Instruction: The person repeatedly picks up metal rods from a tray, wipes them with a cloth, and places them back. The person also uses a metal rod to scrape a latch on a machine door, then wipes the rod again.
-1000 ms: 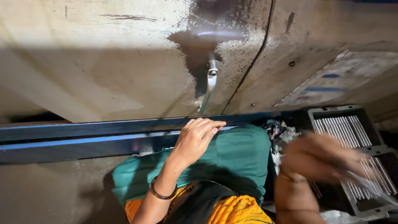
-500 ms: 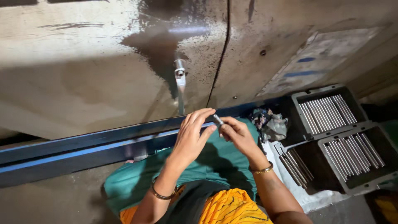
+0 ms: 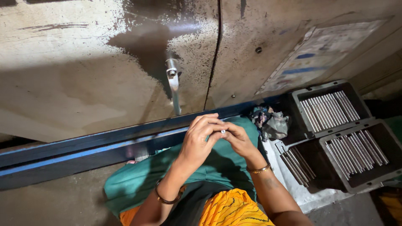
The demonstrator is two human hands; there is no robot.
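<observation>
A blue rail (image 3: 83, 152) runs along the foot of a stained metal wall (image 3: 83, 83), and a small metal handle (image 3: 172, 79) hangs on the wall above the hands. Over a green cloth (image 3: 138, 184) on the lap, the left hand (image 3: 197, 140) and the right hand (image 3: 236, 140) meet, their fingertips pinching a small silvery pin (image 3: 223, 131) between them. Further right lie a crumpled rag (image 3: 272, 123) and grey trays (image 3: 335, 134) filled with metal rods (image 3: 328, 111).
</observation>
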